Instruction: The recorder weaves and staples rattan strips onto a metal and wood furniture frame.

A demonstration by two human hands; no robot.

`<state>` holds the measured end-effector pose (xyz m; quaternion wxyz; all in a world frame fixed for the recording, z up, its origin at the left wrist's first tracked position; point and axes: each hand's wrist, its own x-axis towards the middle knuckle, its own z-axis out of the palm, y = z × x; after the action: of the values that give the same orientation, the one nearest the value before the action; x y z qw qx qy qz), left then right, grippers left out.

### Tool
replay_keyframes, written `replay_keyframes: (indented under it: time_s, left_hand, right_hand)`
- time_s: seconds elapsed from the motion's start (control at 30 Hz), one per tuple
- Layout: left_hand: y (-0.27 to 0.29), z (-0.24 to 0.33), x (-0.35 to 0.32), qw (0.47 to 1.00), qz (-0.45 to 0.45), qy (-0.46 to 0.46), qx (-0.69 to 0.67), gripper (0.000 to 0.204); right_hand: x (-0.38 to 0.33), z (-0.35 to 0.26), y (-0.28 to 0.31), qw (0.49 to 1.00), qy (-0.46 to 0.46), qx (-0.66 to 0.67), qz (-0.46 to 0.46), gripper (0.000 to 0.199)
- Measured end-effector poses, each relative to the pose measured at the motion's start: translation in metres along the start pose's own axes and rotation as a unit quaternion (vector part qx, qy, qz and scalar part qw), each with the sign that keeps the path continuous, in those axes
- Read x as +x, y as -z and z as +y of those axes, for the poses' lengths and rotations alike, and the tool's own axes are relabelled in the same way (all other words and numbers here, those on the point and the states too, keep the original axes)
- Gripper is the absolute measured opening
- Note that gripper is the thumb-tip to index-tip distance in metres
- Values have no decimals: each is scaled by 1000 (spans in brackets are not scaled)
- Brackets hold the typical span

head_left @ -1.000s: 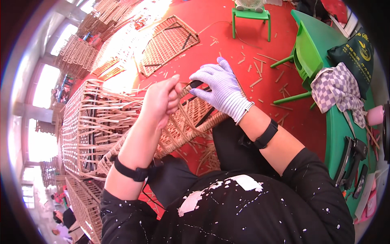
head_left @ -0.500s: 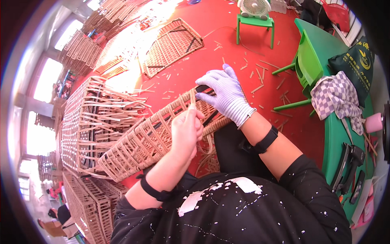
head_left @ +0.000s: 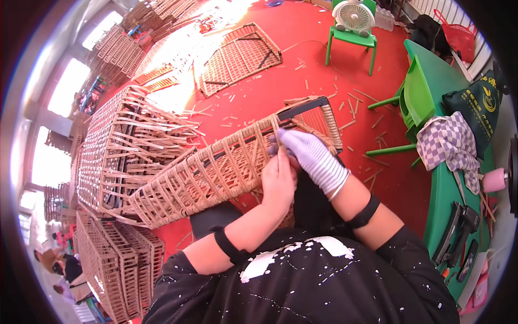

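Observation:
A long woven wicker basket (head_left: 205, 173) lies tilted across my lap. Its far right end shows a bare stretch of black frame (head_left: 302, 109), and the rim beside that is wrapped with tan strip. My bare left hand (head_left: 279, 177) is closed at the basket's near side, thumb and forefinger pinching a tan wicker strip (head_left: 281, 153). Close against it, my right hand (head_left: 312, 154) in a pale striped glove bends its fingers round the same strip, just below the rim. The fingertips of both hands partly hide one another.
Left of me stands a larger basket (head_left: 129, 151) with loose strip ends poking out. Stacked woven panels (head_left: 116, 264) lean at the lower left. A flat woven panel (head_left: 237, 62) lies ahead on the red floor among scraps. Right are a green chair (head_left: 415, 92) and a green table (head_left: 440, 216).
My right hand has come down from the rim's end to meet my left hand. Both now sit lower and further right, uncovering the black frame. The view has shifted slightly.

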<state>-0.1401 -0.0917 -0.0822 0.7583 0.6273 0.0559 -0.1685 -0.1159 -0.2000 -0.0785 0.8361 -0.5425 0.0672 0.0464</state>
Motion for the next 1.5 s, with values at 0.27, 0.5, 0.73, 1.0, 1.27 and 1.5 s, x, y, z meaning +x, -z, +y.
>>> replay_keyframes:
  time_s: [0.27, 0.5, 0.73, 1.0, 1.27, 1.5]
  left_hand:
    - [17, -12, -2, 997, -51, -23, 62, 38]
    - [59, 67, 9, 795, -56, -344, 497, 15]
    - [18, 123, 80, 782, -140, -100, 598, 62]
    - [37, 97, 118, 718, -268, -137, 628, 62]
    - [33, 100, 110, 692, -231, -158, 665, 60]
    - [29, 127, 88, 736, -230, -120, 625, 61]
  right_hand:
    - [29, 20, -14, 999, 20, 20, 44, 35]
    - [30, 32, -9, 922, 230, -294, 106, 34]
    - [13, 42, 24, 964, 168, -198, 58, 36]
    - [17, 50, 22, 966, 161, -198, 31, 35]
    - [27, 57, 38, 966, 139, -217, 2, 28]
    - [-41, -4, 2, 921, 226, -317, -6, 21]
